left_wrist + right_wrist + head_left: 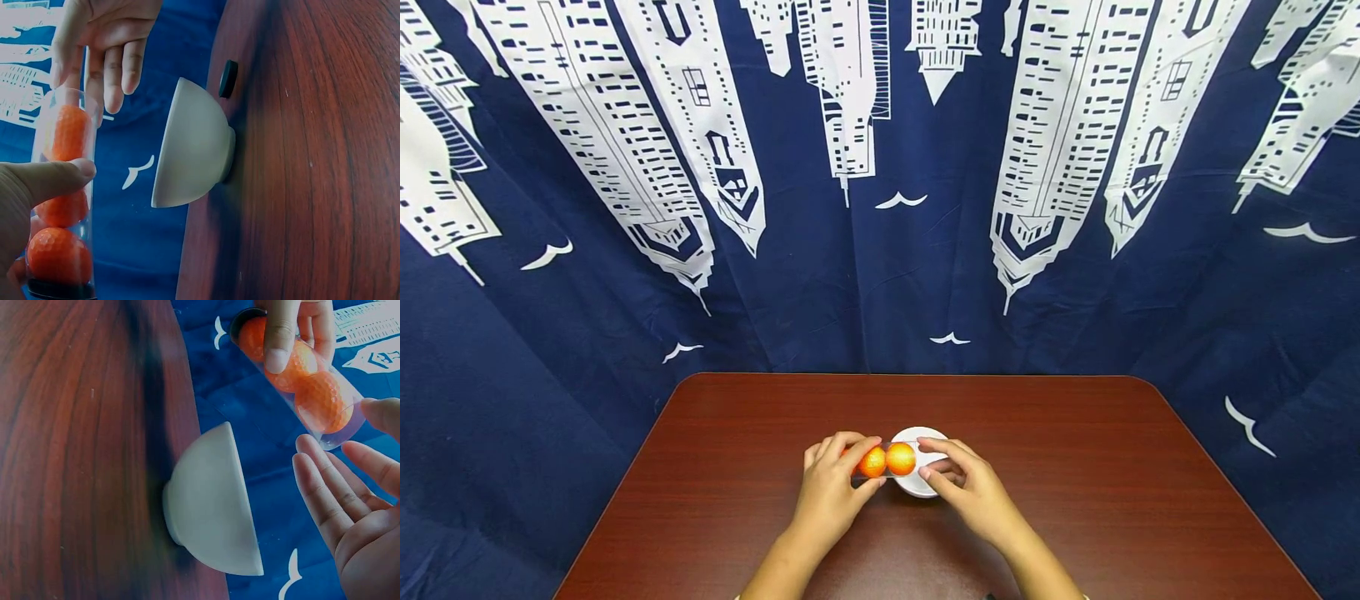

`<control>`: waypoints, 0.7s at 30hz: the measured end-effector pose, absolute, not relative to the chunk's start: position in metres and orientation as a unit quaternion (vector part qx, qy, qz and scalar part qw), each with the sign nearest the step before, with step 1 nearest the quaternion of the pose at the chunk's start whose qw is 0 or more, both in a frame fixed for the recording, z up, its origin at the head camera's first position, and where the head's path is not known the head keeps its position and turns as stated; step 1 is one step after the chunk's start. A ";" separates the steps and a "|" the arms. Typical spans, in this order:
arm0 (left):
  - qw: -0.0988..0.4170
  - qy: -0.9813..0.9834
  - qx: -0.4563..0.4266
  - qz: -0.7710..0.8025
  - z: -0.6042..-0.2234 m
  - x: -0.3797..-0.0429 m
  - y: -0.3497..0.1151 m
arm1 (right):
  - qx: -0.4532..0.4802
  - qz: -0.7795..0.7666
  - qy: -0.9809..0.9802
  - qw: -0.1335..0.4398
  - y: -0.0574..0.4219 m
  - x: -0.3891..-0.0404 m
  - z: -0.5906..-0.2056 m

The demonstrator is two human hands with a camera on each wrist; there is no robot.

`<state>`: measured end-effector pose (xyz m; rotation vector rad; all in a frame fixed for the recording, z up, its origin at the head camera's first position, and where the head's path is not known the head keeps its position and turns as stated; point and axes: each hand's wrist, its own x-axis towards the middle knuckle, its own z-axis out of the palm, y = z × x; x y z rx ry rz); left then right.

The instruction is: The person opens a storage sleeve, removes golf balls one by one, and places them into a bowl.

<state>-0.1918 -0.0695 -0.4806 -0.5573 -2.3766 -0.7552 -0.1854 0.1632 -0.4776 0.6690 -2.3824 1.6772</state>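
Note:
My left hand [829,487] grips a clear tube [89,140] with a black base [59,290] and orange dimpled golf balls [59,255] lined up inside. In the head view the tube lies crosswise, partly over a white bowl [917,490]. My right hand [981,496] is at the tube's uncapped end, thumb and index fingertips right at opposite sides of its rim. Its other fingers extend loosely below that end in the right wrist view. From the side, the bowl [209,500] stands upright on the table, lower than the tube.
A small black round cap [229,79] lies on the brown wooden table [760,517] near the bowl. Behind the table hangs a dark blue cloth [820,292] printed with white buildings and birds. A small dark object [991,597] shows at the bottom edge of the head view.

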 end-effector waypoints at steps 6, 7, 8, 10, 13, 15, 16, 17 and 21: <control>0.306 -0.896 -0.224 -0.230 -0.477 -0.190 -0.070 | 0.201 0.590 -0.781 0.032 0.163 -0.187 -0.481; 0.310 -0.897 -0.226 -0.220 -0.477 -0.190 -0.071 | 0.197 0.596 -0.778 0.021 0.163 -0.187 -0.481; 0.315 -0.897 -0.228 -0.212 -0.477 -0.190 -0.071 | 0.194 0.602 -0.775 0.010 0.163 -0.187 -0.482; 0.321 -0.897 -0.231 -0.200 -0.476 -0.190 -0.072 | 0.191 0.613 -0.766 -0.009 0.164 -0.188 -0.483; 0.326 -0.896 -0.235 -0.191 -0.475 -0.190 -0.072 | 0.192 0.630 -0.752 -0.026 0.164 -0.189 -0.486; 0.327 -0.895 -0.236 -0.187 -0.474 -0.189 -0.073 | 0.193 0.640 -0.743 -0.033 0.165 -0.190 -0.487; 0.327 -0.896 -0.237 -0.186 -0.474 -0.189 -0.073 | 0.193 0.643 -0.740 -0.035 0.164 -0.190 -0.488; 0.327 -0.896 -0.237 -0.186 -0.474 -0.189 -0.073 | 0.194 0.647 -0.737 -0.037 0.164 -0.191 -0.488; 0.320 -0.899 -0.232 -0.189 -0.474 -0.188 -0.073 | 0.193 0.653 -0.731 -0.046 0.163 -0.191 -0.489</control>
